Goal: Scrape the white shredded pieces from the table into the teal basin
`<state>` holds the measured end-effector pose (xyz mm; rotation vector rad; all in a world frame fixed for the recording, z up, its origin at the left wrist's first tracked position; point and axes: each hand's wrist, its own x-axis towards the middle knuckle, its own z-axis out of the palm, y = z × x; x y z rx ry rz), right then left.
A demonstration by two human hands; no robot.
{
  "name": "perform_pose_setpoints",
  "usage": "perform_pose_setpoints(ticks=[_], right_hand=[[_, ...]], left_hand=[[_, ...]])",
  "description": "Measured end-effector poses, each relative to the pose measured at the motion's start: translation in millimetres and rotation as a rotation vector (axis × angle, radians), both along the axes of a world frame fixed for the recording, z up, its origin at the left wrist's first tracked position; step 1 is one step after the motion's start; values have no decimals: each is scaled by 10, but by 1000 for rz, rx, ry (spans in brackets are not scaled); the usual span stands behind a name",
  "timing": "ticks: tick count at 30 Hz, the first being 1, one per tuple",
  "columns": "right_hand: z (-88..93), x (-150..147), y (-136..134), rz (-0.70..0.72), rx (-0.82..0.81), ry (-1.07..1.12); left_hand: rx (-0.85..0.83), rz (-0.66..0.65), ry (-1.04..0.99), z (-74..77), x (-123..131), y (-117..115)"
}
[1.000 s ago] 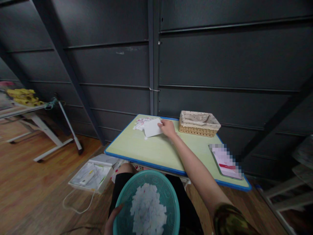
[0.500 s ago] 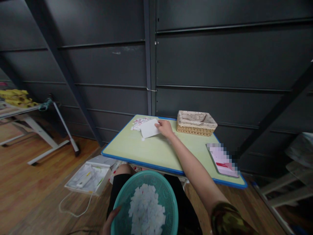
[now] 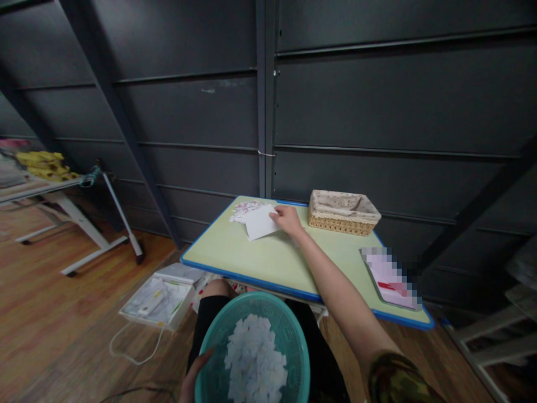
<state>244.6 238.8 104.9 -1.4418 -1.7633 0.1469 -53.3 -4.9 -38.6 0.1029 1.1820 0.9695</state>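
Note:
My right hand (image 3: 288, 220) pinches the right edge of a white card (image 3: 262, 222) over the pale green tabletop (image 3: 268, 260). The card's far left side lies against a pile of small white and reddish paper scraps (image 3: 245, 210), covering part of it. In my lap rests a green plastic basket (image 3: 298, 358) with many small white paper pieces (image 3: 257, 361) inside. My left hand (image 3: 195, 375) grips the basket's left rim, thumb over the inside; its other fingers are hidden.
A lined wicker basket (image 3: 344, 215) stands at the table's back right. Nearer, a tablet-like flat device (image 3: 390, 280) lies by the right edge. On the floor at left sits an open white box (image 3: 155, 302) with a cord. A dark panelled wall (image 3: 201, 117) rises behind the table.
The view has shifted slightly, so everything sits a little further right. A small white scrap seen beside the card's lower corner no longer shows. Both hands keep their holds.

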Motion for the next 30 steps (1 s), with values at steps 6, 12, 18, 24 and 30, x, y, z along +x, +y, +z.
perform_pose_setpoints(ticks=[6,12,18,24,30], right_hand=[[-18,3,13,29,-25,98],[-12,3,-7,120,-42,146],[-36,-8,-2,185,-89,209],[-47,-16,-9,265,-151,293],[-29,-39,-37,281,-246,211]], left_hand=[[-65,-35,-98,113,56,-5],[43,47,-9,-8,1,49],[100,83,39,268,119,262],[194,9,79,666,203,366],[245,17,150,722,151,433]])
